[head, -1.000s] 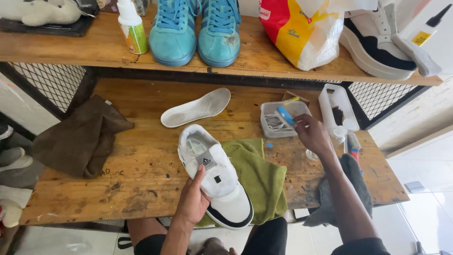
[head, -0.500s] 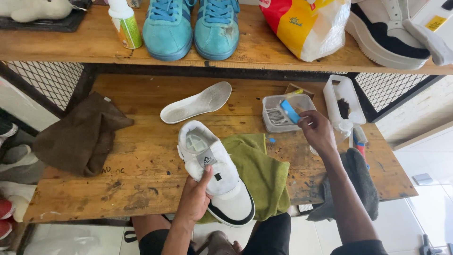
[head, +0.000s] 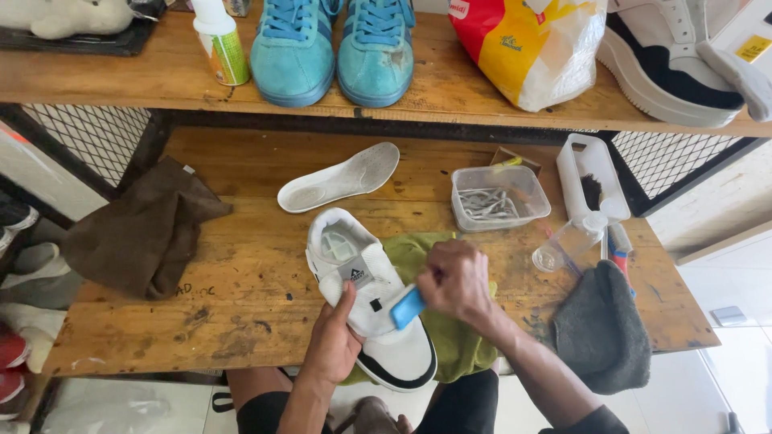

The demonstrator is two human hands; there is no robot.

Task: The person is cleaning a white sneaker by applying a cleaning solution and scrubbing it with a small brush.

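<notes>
Head view | white shoe with black toe stripe, lying on green cloth | left hand fingers wrapped round its side | right hand fingers pinching blue brush, touching shoe top

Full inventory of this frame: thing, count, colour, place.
sneaker: 1, white and black, on green towel
green towel: 1, workbench front
blue brush: 1, on the sneaker
insole: 1, white, bench middle
clear tub: 1, holds laces
brown cloth: 1, bench left
grey cloth: 1, bench right
teal sneakers: 2, shelf
spray bottle: 1, shelf
plastic bag: 1, yellow, red, white, shelf
left hand: holds sneaker
right hand: holds brush
</notes>
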